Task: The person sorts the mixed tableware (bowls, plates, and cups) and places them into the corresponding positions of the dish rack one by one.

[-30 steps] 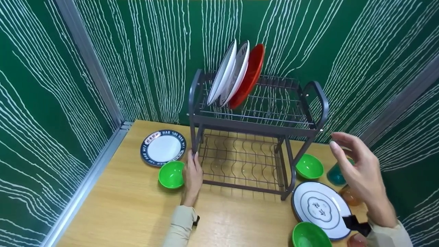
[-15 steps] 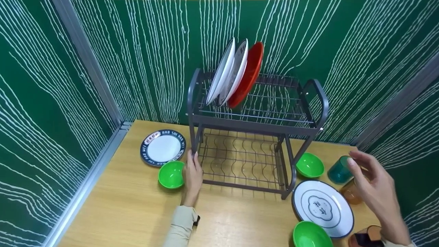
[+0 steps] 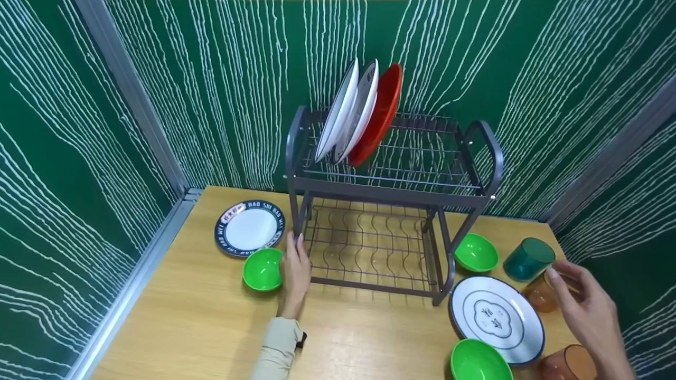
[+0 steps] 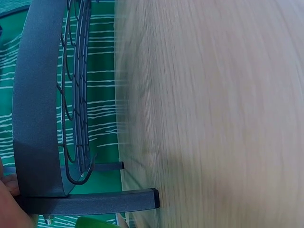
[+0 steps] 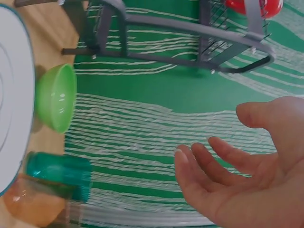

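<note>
My left hand [image 3: 296, 272] holds the left front post of a dark grey two-tier dish rack [image 3: 391, 192]. In the left wrist view, part of that hand [image 4: 12, 202] shows at the left edge, against the rack's frame [image 4: 38, 104]. My right hand [image 3: 589, 306] is over the right side of the table, fingers loosely bent and thumb apart, with nothing in it. Its fingertips overlap an orange cup [image 3: 540, 294] in the head view. Behind that stands a teal cup [image 3: 523, 266]. Below the wrist is another orange cup [image 3: 562, 364].
Two white plates [image 3: 335, 119] and a red plate [image 3: 381, 119] lean in the upper tier. A blue-rimmed plate [image 3: 251, 229] and a green bowl [image 3: 262, 270] sit left of the rack. Right of it are two green bowls [image 3: 476, 252] and a white patterned plate [image 3: 520, 330].
My right hand has come down and to the right, from beside the rack to the orange cup, uncovering the teal cup. My left hand stays on the rack's post.
</note>
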`<state>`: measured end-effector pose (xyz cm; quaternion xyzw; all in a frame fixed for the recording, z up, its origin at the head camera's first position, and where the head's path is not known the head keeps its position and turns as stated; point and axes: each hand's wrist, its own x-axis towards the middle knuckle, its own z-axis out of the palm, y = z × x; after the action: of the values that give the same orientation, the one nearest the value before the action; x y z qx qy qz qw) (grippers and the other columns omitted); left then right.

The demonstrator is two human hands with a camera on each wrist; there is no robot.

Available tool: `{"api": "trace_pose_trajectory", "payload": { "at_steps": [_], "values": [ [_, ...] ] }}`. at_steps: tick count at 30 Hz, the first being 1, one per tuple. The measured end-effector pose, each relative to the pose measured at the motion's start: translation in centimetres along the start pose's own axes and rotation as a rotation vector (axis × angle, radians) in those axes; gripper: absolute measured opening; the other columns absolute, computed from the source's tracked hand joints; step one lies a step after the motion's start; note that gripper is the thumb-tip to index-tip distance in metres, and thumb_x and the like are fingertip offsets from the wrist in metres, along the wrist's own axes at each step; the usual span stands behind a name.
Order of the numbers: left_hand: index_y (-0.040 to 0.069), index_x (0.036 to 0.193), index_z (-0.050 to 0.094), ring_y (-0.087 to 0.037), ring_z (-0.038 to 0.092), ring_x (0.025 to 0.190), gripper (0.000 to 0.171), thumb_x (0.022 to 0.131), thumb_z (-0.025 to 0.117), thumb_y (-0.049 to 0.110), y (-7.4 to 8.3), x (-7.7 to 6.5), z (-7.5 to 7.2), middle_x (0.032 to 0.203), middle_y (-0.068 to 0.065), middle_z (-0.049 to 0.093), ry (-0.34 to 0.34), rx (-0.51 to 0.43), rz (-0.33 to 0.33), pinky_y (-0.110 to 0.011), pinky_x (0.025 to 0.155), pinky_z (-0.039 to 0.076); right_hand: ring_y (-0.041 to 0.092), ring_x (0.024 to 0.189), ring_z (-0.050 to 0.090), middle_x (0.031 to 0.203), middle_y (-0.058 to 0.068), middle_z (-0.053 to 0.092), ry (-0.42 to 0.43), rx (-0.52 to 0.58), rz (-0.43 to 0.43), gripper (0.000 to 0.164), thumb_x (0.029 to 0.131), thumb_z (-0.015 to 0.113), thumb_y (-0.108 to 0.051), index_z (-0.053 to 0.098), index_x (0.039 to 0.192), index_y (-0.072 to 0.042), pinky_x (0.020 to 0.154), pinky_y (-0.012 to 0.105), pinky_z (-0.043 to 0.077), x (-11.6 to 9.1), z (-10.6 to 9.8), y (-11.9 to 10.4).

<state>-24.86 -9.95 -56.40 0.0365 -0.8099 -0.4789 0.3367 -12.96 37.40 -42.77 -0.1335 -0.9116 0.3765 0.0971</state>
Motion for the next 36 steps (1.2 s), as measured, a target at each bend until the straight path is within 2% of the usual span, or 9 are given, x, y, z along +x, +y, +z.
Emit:
{"api": "trace_pose_trajectory", "payload": {
  "at_steps": [2, 4, 6, 10, 15, 22, 29, 36],
  "values": [
    [0.005, 0.119, 0.053, -0.011, 0.043, 0.046, 0.026, 0.102, 0.043, 0.021, -0.1, 0.0, 0.0, 0.06, 0.0, 0.048, 0.012, -0.001, 0.019, -0.025, 0.039, 0.036, 0.043, 0.125, 0.038, 0.142, 0.023, 0.038, -0.011, 0.0, 0.037, 0.071, 0.095, 0.042, -0.054, 0.03, 0.145, -0.005, 0.098, 0.059, 0.036, 0.2, 0.2, 0.7],
    [0.005, 0.118, 0.053, -0.011, 0.041, 0.046, 0.024, 0.102, 0.044, 0.019, -0.1, 0.0, 0.0, 0.06, 0.0, 0.047, 0.024, -0.006, 0.033, -0.025, 0.038, 0.035, 0.045, 0.125, 0.036, 0.142, 0.026, 0.037, -0.032, 0.0, 0.065, 0.075, 0.094, 0.04, -0.056, 0.029, 0.145, -0.002, 0.096, 0.063, 0.035, 0.3, 0.3, 1.4],
    [0.006, 0.118, 0.053, -0.011, 0.04, 0.045, 0.022, 0.102, 0.044, 0.019, -0.1, 0.1, -0.1, 0.06, 0.0, 0.046, 0.029, -0.015, 0.044, -0.026, 0.038, 0.034, 0.047, 0.126, 0.034, 0.143, 0.028, 0.034, -0.056, 0.002, 0.097, 0.079, 0.094, 0.04, -0.059, 0.027, 0.145, -0.001, 0.096, 0.064, 0.034, 0.5, 0.4, 2.1],
    [0.007, 0.119, 0.052, -0.01, 0.039, 0.044, 0.024, 0.102, 0.042, 0.021, 0.1, 0.0, -0.1, 0.059, 0.001, 0.044, -0.003, -0.052, 0.022, -0.025, 0.037, 0.034, 0.05, 0.127, 0.028, 0.144, 0.032, 0.027, -0.123, 0.003, 0.151, 0.086, 0.092, 0.038, -0.063, 0.021, 0.146, 0.002, 0.096, 0.066, 0.033, 0.6, 0.2, 3.7],
    [0.007, 0.119, 0.052, -0.01, 0.041, 0.044, 0.025, 0.103, 0.041, 0.022, 0.1, -0.1, -0.3, 0.06, 0.001, 0.046, -0.027, -0.053, -0.001, -0.025, 0.037, 0.036, 0.05, 0.126, 0.028, 0.142, 0.034, 0.027, -0.172, -0.022, 0.205, 0.093, 0.089, 0.038, -0.068, 0.022, 0.144, 0.006, 0.094, 0.063, 0.038, 0.8, 0.6, 5.9],
    [0.006, 0.119, 0.053, -0.013, 0.041, 0.046, 0.024, 0.102, 0.043, 0.02, -0.3, 0.2, -1.2, 0.063, -0.001, 0.048, 0.017, -0.038, 0.012, -0.026, 0.038, 0.036, 0.051, 0.129, 0.027, 0.145, 0.036, 0.02, -0.272, -0.053, 0.325, 0.106, 0.082, 0.036, -0.077, 0.016, 0.145, 0.007, 0.098, 0.062, 0.035, 2.1, 1.7, 7.9],
    [0.009, 0.12, 0.052, -0.014, 0.043, 0.047, 0.026, 0.102, 0.041, 0.024, 0.1, 0.2, -1.2, 0.065, -0.001, 0.048, -0.01, -0.056, -0.021, -0.027, 0.038, 0.038, 0.053, 0.124, 0.032, 0.141, 0.04, 0.021, -0.325, -0.09, 0.266, 0.097, 0.09, 0.037, -0.067, 0.019, 0.141, 0.013, 0.097, 0.06, 0.038, 2.6, 2.0, 9.4],
    [0.005, 0.114, 0.054, -0.014, 0.042, 0.049, 0.02, 0.101, 0.045, 0.018, 0.1, -0.1, -0.4, 0.064, -0.001, 0.046, 0.012, -0.041, 0.052, -0.028, 0.041, 0.037, 0.054, 0.118, 0.037, 0.136, 0.042, 0.026, -0.414, -0.196, 0.258, 0.086, 0.095, 0.037, -0.058, 0.026, 0.135, 0.017, 0.093, 0.061, 0.041, 2.9, 1.4, 10.2]
  ]
}}
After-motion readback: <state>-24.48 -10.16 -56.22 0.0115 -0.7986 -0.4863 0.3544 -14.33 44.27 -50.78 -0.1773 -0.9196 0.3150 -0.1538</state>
